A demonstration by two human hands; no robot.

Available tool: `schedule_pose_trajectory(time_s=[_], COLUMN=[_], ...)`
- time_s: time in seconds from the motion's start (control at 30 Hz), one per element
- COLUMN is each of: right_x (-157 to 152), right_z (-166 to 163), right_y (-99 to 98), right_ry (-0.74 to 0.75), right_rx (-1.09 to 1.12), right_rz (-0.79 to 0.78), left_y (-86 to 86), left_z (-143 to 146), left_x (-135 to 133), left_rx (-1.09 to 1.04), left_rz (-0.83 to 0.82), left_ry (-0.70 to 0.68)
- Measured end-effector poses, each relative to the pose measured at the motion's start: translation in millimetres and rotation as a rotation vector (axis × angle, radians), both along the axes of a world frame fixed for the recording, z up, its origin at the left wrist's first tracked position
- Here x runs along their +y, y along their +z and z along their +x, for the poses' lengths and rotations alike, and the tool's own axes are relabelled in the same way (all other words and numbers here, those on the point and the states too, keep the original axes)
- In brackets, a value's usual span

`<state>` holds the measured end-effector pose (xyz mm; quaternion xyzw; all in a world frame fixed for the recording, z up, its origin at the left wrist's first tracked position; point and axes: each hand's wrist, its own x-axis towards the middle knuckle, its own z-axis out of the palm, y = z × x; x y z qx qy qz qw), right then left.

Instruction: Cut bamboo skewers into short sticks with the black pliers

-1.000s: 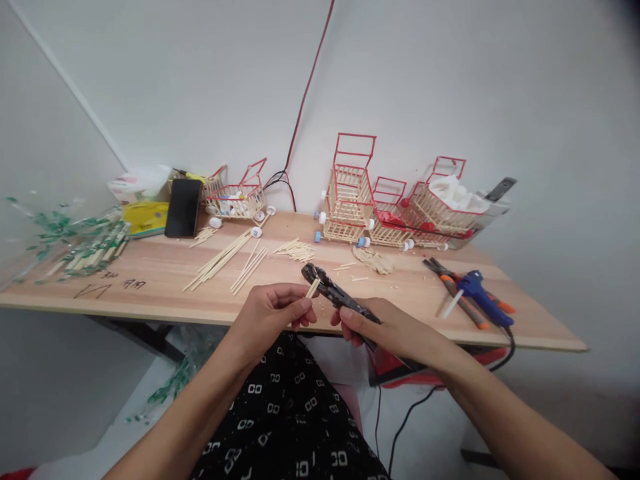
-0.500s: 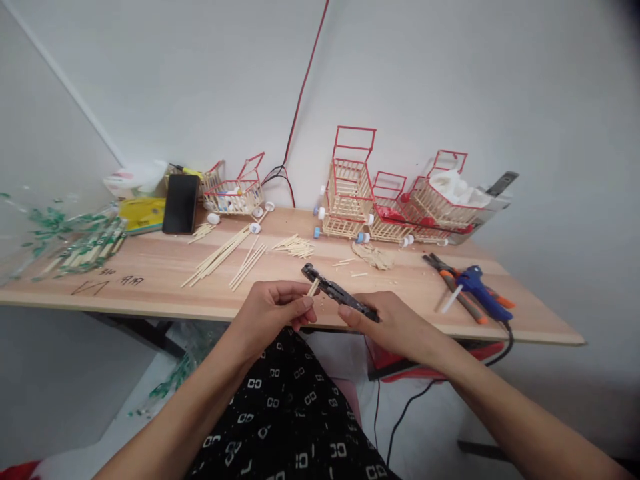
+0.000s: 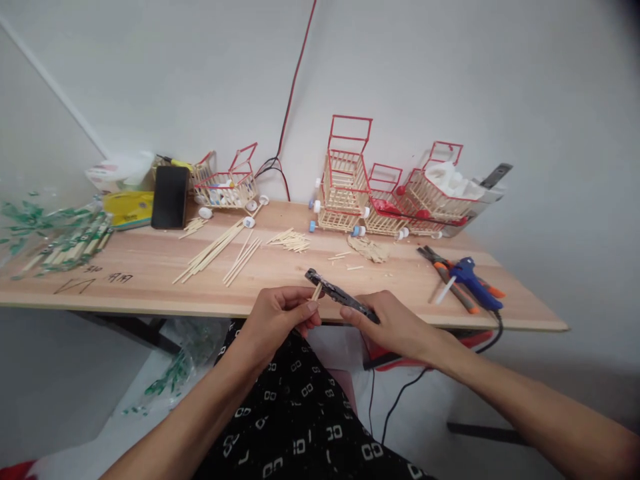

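Observation:
Near the front edge of the table, my left hand (image 3: 287, 310) pinches short wooden sticks (image 3: 317, 291) between thumb and fingers; exactly how many is unclear. My right hand (image 3: 383, 317) is wrapped round a dark, worn cutting tool (image 3: 343, 297), its jaws pointing up and left. The sticks' upper ends meet the tool just behind its tip. Beyond my hands lie a pile of short cut sticks (image 3: 291, 241) and several longer sticks (image 3: 243, 263).
Small stick-built shopping carts (image 3: 345, 190) with red handles line the wall. A blue glue gun (image 3: 473, 283) rests on orange-handled pliers (image 3: 453, 283) at right. At left are a black phone (image 3: 171, 198), a yellow packet (image 3: 129, 209) and bagged sticks (image 3: 80, 245).
The camera view has shifted slightly, moving the table and carts left and up. Both hands keep their grips, and the tool stays at the sticks.

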<state>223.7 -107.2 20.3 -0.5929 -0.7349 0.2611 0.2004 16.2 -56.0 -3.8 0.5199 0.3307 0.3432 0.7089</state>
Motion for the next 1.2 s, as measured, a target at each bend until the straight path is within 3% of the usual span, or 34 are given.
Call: schedule_pose_trajectory(time_s=[0.53, 0.77, 0.93, 1.2], right_x=[-5, -2, 5, 28], right_z=[3, 9, 20, 23], right_y=[-20.1, -19.3, -16.2, -25.1], right_ry=[-0.005, -0.07, -0.32, -0.364], right_rx=[-0.117, -0.08, 0.23, 0.599], right_rz=[0.092, 0.068, -0.122, -0.234], left_y=[-12.9, -20.3, -17.3, -12.4], left_z=[4, 12, 12, 9], left_x=[-1, 0, 1, 7], left_rx=[-0.018, -0.083, -0.131, -0.138], left_rz=[-0.055, -0.041, -0.1, -0.234], left_ry=[-0.043, -0.069, -0.13, -0.179])
